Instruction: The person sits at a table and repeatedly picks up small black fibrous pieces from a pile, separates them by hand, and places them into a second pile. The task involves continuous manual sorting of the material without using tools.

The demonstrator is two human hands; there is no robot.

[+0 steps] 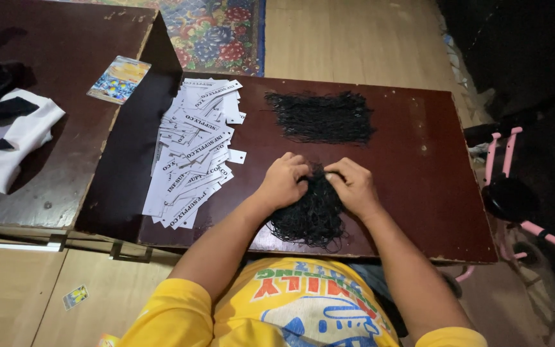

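Both the left hand (282,180) and the right hand (352,186) pinch the top of a bundle of black strings (309,215) on the bench (419,173). It looks light, limp and tangle-prone, best gripped at the gathered end.

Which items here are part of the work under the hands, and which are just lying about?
In hand:
- tangled bundle of black strings, pinched by left hand and right hand
- second flat pile of black strings
- heap of white paper tags

Lying about:
- colourful card packet
- white and black cloth
- pink metal frame

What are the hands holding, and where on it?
Both the left hand and right hand pinch the near bundle of black strings at its top end.
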